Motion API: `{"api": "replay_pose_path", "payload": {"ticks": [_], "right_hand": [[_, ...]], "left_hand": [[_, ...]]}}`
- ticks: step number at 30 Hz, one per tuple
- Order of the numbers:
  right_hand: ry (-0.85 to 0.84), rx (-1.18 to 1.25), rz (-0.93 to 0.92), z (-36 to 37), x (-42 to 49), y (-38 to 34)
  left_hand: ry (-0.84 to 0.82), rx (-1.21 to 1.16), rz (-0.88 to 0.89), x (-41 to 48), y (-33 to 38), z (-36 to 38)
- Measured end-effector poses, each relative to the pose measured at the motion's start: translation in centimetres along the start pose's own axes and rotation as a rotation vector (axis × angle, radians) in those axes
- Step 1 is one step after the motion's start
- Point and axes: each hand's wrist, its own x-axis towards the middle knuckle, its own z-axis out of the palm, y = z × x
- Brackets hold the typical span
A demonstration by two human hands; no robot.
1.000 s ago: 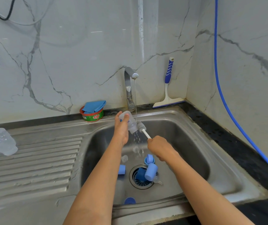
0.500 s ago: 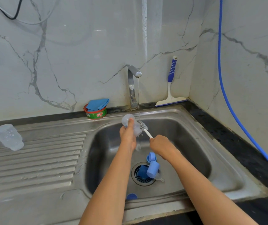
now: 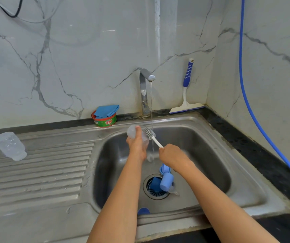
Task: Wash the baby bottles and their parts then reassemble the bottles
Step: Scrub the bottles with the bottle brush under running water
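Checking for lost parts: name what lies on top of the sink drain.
On the drain strainer lie a blue cap and a darker blue piece; a clear teat sits at its rim. Anything beneath them is covered.

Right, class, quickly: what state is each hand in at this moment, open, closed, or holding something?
Left hand: gripping the clear plastic baby bottle.
Right hand: gripping the white-handled, grey-bristled bottle brush.

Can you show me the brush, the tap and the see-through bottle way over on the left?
brush (image 3: 149, 133), head view, on its bristle head.
tap (image 3: 142, 88), head view, on its upright pipe.
bottle on the drainboard (image 3: 9, 146), head view, on the middle of its clear body.
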Motion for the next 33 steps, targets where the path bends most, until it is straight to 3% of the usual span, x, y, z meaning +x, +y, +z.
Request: {"api": "replay_pose_path", "payload": {"ticks": [3, 7, 12, 19, 28, 33], "right_hand": [[-0.009, 0.029, 0.027, -0.5, -0.1, 0.1], [-0.040, 0.034, 0.003, -0.7, -0.8, -0.2], [-0.058, -0.012, -0.008, -0.3, -1.2, -0.9], [-0.015, 0.011, -0.039, 0.1, -0.3, -0.8], [0.099, 0.043, -0.049, 0.2, 0.7, -0.7], [0.026, -0.058, -0.094, 0.0, 0.2, -0.6]], "left_hand": [[-0.027, 0.045, 0.035, -0.2, -0.2, 0.0], [-0.010, -0.125, 0.004, 0.1, 0.0, 0.0], [0.052, -0.145, 0.085, -0.4, 0.2, -0.4], [-0.027, -0.312, -0.056, -0.7, 0.8, -0.8], [-0.118, -0.353, -0.187, -1.6, 0.9, -0.5], [-0.183, -0.274, -0.153, -1.3, 1.1, -1.0]]}}
